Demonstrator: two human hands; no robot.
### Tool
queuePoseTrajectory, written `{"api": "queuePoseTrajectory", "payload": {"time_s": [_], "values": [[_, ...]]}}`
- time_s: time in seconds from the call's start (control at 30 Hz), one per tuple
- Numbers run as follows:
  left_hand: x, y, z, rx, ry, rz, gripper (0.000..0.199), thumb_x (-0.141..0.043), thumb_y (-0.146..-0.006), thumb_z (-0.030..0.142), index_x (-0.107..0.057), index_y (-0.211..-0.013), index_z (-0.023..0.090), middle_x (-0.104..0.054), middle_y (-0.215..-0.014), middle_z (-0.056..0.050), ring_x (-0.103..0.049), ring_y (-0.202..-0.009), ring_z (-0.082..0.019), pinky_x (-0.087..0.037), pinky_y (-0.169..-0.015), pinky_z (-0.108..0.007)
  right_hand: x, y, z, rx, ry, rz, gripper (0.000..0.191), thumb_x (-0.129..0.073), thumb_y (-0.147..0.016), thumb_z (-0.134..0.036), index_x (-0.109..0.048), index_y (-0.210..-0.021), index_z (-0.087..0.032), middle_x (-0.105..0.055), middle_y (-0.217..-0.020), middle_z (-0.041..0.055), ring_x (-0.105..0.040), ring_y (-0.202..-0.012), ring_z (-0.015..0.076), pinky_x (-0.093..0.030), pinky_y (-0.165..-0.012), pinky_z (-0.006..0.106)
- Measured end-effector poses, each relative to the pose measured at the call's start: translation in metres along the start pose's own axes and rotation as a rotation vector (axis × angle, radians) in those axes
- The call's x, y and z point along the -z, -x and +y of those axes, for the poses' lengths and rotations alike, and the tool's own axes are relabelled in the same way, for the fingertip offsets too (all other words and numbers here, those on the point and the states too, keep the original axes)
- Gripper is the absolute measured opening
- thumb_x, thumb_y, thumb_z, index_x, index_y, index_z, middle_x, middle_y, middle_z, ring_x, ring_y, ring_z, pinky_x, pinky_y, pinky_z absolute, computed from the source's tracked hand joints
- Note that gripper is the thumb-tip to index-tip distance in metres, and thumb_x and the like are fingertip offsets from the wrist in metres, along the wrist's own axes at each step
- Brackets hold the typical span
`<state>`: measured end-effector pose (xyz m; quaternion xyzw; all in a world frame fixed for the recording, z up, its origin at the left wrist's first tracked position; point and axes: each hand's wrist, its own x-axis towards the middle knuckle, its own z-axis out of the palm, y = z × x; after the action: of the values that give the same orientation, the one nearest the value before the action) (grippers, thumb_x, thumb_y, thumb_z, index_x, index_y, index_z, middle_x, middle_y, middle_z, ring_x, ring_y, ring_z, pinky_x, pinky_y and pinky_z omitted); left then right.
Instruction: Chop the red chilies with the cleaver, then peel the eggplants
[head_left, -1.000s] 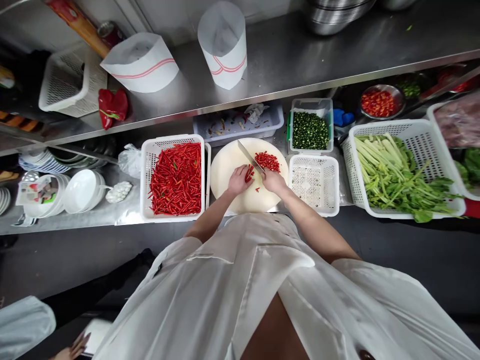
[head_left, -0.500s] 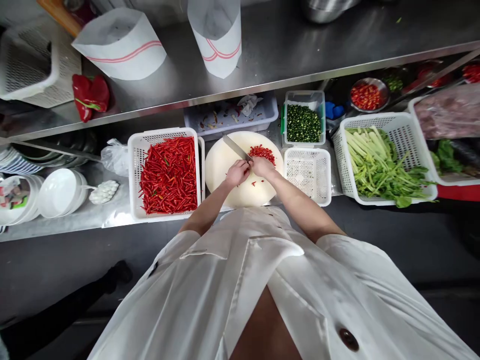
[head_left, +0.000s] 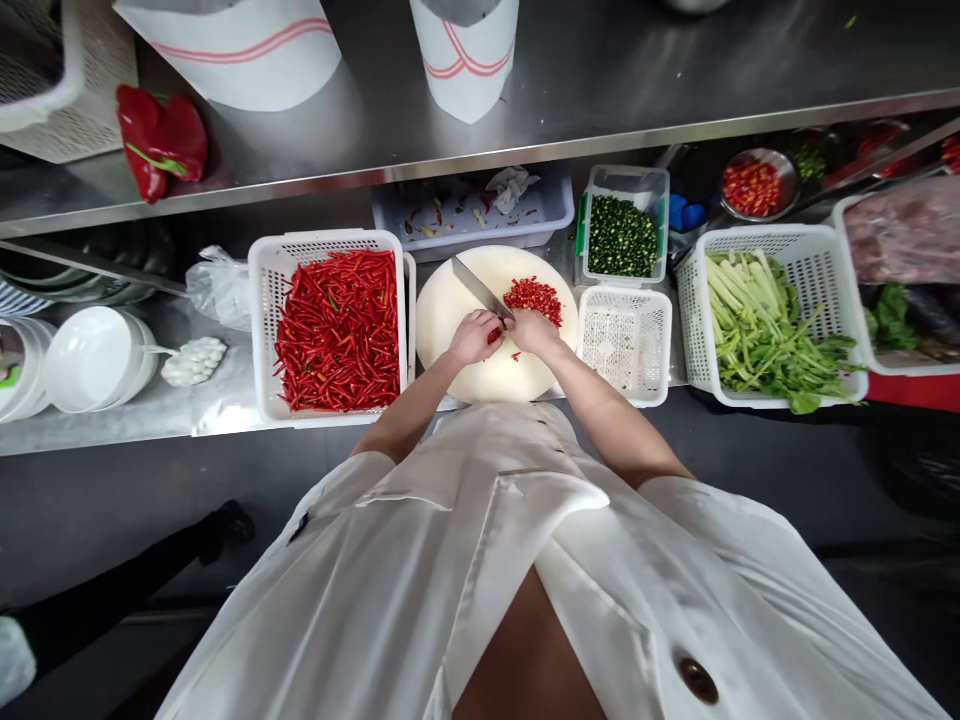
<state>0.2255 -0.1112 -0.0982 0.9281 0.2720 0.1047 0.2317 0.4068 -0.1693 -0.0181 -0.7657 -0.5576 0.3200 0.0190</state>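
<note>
In mid-frame, the right hand point(head_left: 531, 330) grips the knife point(head_left: 477, 285), the left hand point(head_left: 472, 338) (fingers curled) holds chillies point(head_left: 495, 335); seemingly slicing, next cut needs steadiness.

The knife point(head_left: 478, 286) has a smooth metal blade with a dull grey sheen, set against the matt, cream-coloured cutting board point(head_left: 439, 325), which looks like plastic. The red chilies point(head_left: 341, 330) are glossy-skinned, heaped in a basket point(head_left: 259, 330) of white perforated plastic. Both the shelf point(head_left: 615, 85) and the counter point(head_left: 232, 408) are metal, smooth and reflective (the counter throws back a bright glare near that basket). The hats point(head_left: 255, 55) look like matt, crisp paper, the bag point(head_left: 219, 290) is thin, crinkled clear plastic, and the white bowls point(head_left: 90, 360) are smooth and glossy. The jacket point(head_left: 405, 570) is soft woven cloth, creased, with a shiny dark button point(head_left: 698, 680).
</note>
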Motion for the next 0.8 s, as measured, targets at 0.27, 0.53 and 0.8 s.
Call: {"api": "queuePoseTrajectory", "payload": {"time_s": [0.27, 0.53, 0.8], "values": [[-0.001, 0.006, -0.006, -0.057, 0.033, 0.006, 0.018, -0.064, -0.100, 0.033, -0.073, -0.113, 0.024, -0.071, -0.121, -0.011, -0.061, -0.123, -0.031, -0.051, -0.114, -0.048, -0.001, 0.002, -0.008, -0.035, 0.048, -0.001, 0.041, -0.043, -0.117, -0.040, -0.071, -0.136, -0.016, -0.076, -0.134, 0.0209, -0.071, -0.127, 0.0342, -0.053, -0.106, 0.039], [-0.004, 0.017, -0.001, -0.025, -0.052, 0.059, 0.023, -0.074, -0.096, 0.041, -0.073, -0.112, 0.025, -0.071, -0.124, -0.011, -0.059, -0.127, -0.035, -0.046, -0.115, -0.054, -0.002, 0.007, -0.011, -0.027, 0.050, -0.003, 0.041, -0.044, -0.117, -0.040, -0.072, -0.135, -0.015, -0.077, -0.132, 0.0203, -0.072, -0.124, 0.0320, -0.052, -0.103, 0.036], [-0.007, 0.030, 0.000, 0.062, -0.049, 0.110, 0.019, -0.076, -0.095, 0.037, -0.075, -0.112, 0.027, -0.068, -0.131, -0.010, -0.055, -0.133, -0.035, -0.047, -0.114, -0.053, -0.008, 0.016, -0.014, -0.015, 0.062, -0.025, 0.040, -0.043, -0.117, -0.041, -0.071, -0.134, -0.017, -0.078, -0.130, 0.0195, -0.073, -0.122, 0.0335, -0.054, -0.101, 0.037]]}}
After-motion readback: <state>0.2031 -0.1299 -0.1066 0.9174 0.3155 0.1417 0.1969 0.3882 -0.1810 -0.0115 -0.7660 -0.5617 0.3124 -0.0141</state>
